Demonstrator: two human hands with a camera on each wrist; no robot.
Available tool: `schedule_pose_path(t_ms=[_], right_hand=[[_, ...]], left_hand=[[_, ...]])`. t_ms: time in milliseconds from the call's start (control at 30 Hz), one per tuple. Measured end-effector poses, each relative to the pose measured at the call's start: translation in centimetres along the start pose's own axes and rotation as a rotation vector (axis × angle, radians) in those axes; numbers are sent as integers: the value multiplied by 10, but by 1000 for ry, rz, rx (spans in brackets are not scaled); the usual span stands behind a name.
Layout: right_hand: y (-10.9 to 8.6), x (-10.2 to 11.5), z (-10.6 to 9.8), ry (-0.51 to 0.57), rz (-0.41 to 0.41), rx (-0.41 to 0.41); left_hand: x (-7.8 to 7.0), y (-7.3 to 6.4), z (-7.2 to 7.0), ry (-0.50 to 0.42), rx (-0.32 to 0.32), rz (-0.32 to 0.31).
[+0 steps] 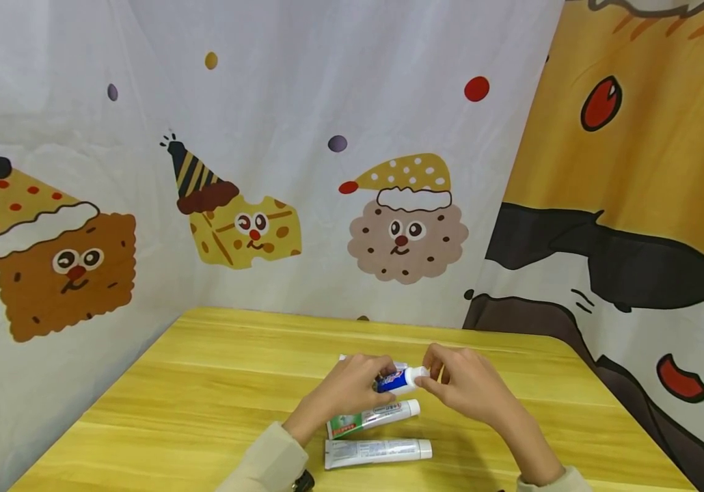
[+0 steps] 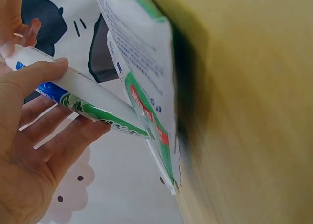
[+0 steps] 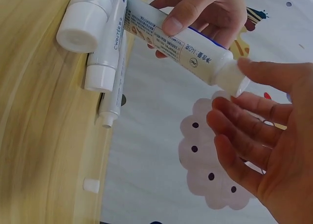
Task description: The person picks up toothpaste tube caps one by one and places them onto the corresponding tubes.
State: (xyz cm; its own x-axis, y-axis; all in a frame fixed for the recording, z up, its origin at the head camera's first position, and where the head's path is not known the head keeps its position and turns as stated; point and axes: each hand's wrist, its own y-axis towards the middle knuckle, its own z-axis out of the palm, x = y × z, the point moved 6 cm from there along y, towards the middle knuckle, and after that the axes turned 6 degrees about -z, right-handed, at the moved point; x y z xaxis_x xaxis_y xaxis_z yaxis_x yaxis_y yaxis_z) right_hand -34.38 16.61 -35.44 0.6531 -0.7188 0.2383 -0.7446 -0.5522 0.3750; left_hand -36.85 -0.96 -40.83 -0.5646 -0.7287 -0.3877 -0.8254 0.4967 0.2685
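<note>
My left hand (image 1: 355, 383) grips a toothpaste tube (image 1: 396, 381), white with blue and green print, lifted off the table. Its cap end points toward my right hand (image 1: 471, 383). In the right wrist view, the thumb and index finger of that hand pinch the white cap (image 3: 231, 77) at the tube's end; whether the cap is loosened cannot be told. Below the held tube lie a green-and-white toothpaste tube (image 1: 383, 415) and a plain white-grey one (image 1: 376, 453). A third tube (image 3: 113, 94) with a bare narrow nozzle lies behind, mostly hidden by my left hand in the head view.
A small loose white cap (image 3: 91, 185) stands on the wooden table (image 1: 204, 396), past the third tube. Printed cloth (image 1: 321, 82) with cartoon figures hangs around the table's back and sides.
</note>
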Motion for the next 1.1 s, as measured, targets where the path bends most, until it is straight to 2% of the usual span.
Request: schedule_pose_path(t_ms=[167,433,867,1100], right_hand=[[-1,-2,0,-10,29,2],[0,1,1,-9,-8,-5],[0,-3,2,1,10,8],[1,-1,6,2,8,44]], left_hand=[[0,-1,0,-1,-2,0],[-2,-1,0,0,0,-1],[-2,0,0,23,2,15],[-3,-1,1,41,10,34]])
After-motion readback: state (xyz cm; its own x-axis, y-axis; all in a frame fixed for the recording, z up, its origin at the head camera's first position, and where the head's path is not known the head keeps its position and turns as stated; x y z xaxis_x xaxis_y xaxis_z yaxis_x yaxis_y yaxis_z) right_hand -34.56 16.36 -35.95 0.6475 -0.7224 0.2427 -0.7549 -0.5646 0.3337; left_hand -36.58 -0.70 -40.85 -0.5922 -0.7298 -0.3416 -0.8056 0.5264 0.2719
